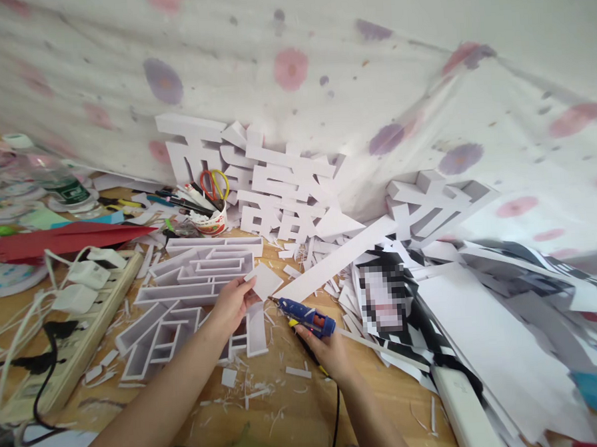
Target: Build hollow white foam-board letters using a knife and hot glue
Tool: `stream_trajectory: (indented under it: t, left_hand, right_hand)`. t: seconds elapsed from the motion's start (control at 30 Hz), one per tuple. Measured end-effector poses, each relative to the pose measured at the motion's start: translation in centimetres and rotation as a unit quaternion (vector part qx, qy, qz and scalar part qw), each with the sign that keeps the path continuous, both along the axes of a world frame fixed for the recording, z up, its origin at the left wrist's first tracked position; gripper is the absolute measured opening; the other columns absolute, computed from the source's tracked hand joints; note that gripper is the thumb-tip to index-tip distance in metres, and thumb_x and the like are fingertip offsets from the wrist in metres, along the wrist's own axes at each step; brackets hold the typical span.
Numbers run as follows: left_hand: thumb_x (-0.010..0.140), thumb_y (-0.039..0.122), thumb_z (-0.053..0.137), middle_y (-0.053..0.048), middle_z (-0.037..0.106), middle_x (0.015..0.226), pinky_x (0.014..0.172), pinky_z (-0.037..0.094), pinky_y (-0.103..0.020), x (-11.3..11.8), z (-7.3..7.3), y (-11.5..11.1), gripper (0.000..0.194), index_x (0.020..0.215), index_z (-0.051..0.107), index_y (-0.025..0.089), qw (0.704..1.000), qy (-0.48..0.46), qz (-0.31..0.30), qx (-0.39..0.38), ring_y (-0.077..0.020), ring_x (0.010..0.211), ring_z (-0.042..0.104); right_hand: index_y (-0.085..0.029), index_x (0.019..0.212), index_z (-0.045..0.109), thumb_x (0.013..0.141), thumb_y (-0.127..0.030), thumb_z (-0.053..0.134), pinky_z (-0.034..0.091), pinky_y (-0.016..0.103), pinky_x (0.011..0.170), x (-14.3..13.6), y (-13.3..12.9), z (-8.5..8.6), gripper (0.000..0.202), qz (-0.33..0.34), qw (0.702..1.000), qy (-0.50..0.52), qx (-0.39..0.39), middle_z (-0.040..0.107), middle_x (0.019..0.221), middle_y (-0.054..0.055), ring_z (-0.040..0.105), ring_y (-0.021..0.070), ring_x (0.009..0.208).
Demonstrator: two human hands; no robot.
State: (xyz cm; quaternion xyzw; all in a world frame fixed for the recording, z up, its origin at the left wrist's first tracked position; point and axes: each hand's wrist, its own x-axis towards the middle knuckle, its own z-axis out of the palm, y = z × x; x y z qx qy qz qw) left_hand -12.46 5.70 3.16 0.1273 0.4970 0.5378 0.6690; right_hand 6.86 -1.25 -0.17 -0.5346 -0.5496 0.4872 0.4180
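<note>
My left hand point(238, 300) pinches a small white foam-board piece point(265, 281) between thumb and fingers. My right hand point(325, 345) is wrapped round a blue hot glue gun point(303, 312), whose nozzle points left at the lower edge of that piece; whether they touch I cannot tell. Below and to the left of my left hand lies a white hollow character point(182, 299) built of thin upright strips, open side up. My left forearm hides part of it. A long white strip point(340, 258) slants away just beyond the glue gun.
Finished white characters point(286, 177) lean against the flowered curtain. A cup point(211, 221) holds scissors and pens. At left are a power strip point(84, 328) with plugs, a red sheet point(69, 242) and a bottle point(63, 179). White boards point(484, 334) and a power bank point(462, 401) lie right.
</note>
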Motion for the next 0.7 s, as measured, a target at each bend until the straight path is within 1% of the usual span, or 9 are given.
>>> stream_trajectory:
  t: [0.1,0.2,0.3,0.37,0.47,0.5,0.57,0.63,0.7]
  left_hand:
    - [0.075,0.003,0.058,-0.006,0.07,0.068,0.058,0.054,-0.021,0.0,-0.2,0.0,0.009,0.071,0.062,0.01,1.0,-0.003,-0.003,0.004,-0.0129,0.059,0.065]
    - [0.074,0.003,0.061,-0.007,0.071,0.072,0.061,0.055,-0.023,-0.1,-0.4,0.0,0.007,0.073,0.063,0.009,1.0,-0.006,-0.006,0.008,-0.0138,0.062,0.066]
    - [0.074,0.003,0.06,-0.007,0.071,0.071,0.06,0.055,-0.022,-0.1,-0.6,0.1,0.007,0.073,0.063,0.009,1.0,-0.006,-0.007,0.009,-0.0134,0.061,0.066]
    - [0.075,0.004,0.06,-0.006,0.07,0.07,0.058,0.055,-0.022,-0.1,-0.6,0.1,0.007,0.072,0.063,0.009,1.0,-0.007,-0.01,0.011,-0.0128,0.059,0.065]
    - [0.074,0.005,0.062,-0.006,0.07,0.069,0.056,0.054,-0.02,-0.3,-0.7,0.1,0.005,0.073,0.065,0.01,1.0,-0.009,-0.019,0.018,-0.0117,0.058,0.064]
    - [0.073,0.006,0.063,-0.005,0.07,0.069,0.056,0.054,-0.019,-0.4,-0.8,0.0,0.005,0.075,0.065,0.01,0.999,-0.009,-0.024,0.023,-0.0113,0.057,0.064]
    - [0.071,0.008,0.067,-0.004,0.071,0.07,0.056,0.052,-0.018,-0.5,-0.9,0.0,0.008,0.078,0.067,0.011,0.999,-0.01,-0.036,0.035,-0.0105,0.057,0.064]
    - [0.067,0.012,0.071,-0.004,0.071,0.072,0.056,0.051,-0.017,-0.7,-0.9,0.0,0.014,0.081,0.069,0.012,0.998,-0.005,-0.048,0.042,-0.0097,0.057,0.063]
    - [0.063,0.017,0.075,-0.003,0.072,0.073,0.056,0.05,-0.017,-0.9,-1.0,0.0,0.021,0.083,0.07,0.013,0.997,0.005,-0.057,0.043,-0.0092,0.057,0.062]
  right_hand:
    - [-0.019,0.092,0.065,0.074,-0.044,0.064,0.05,0.031,0.074,0.2,-0.1,-0.4,0.032,0.01,1.0,-0.02,0.013,0.067,0.086,0.005,0.061,0.0206,0.081]
    - [-0.02,0.087,0.065,0.071,-0.046,0.066,0.05,0.03,0.069,0.1,-0.3,-0.7,0.031,-0.003,0.999,-0.033,0.017,0.066,0.08,0.004,0.059,0.0195,0.076]
    - [-0.02,0.081,0.064,0.067,-0.048,0.069,0.049,0.028,0.065,-0.1,-0.3,-0.6,0.032,-0.01,0.999,-0.032,0.008,0.065,0.075,0.003,0.058,0.0187,0.072]
    - [-0.02,0.081,0.064,0.066,-0.049,0.069,0.049,0.029,0.065,-0.2,-0.3,-0.1,0.033,-0.006,1.0,-0.02,-0.002,0.065,0.076,0.004,0.058,0.0189,0.072]
    - [-0.019,0.086,0.064,0.064,-0.051,0.07,0.049,0.031,0.068,0.0,-0.2,1.2,0.039,-0.008,1.0,0.013,-0.025,0.066,0.08,0.005,0.059,0.0196,0.074]
    - [-0.019,0.085,0.064,0.063,-0.052,0.07,0.049,0.031,0.066,0.3,-0.1,1.6,0.04,-0.011,0.999,0.023,-0.034,0.065,0.078,0.005,0.058,0.019,0.071]
    - [-0.019,0.079,0.064,0.061,-0.056,0.07,0.046,0.028,0.056,0.9,0.0,2.5,0.041,-0.012,0.998,0.035,-0.047,0.062,0.07,0.003,0.054,0.0155,0.06]
    - [-0.02,0.07,0.063,0.06,-0.059,0.069,0.039,0.025,0.046,1.6,0.2,3.3,0.041,-0.005,0.998,0.04,-0.056,0.055,0.058,0.0,0.046,0.0119,0.05]
    - [-0.02,0.063,0.06,0.058,-0.061,0.069,0.035,0.023,0.043,2.1,0.2,3.8,0.042,0.0,0.997,0.041,-0.062,0.048,0.051,-0.002,0.04,0.0101,0.046]
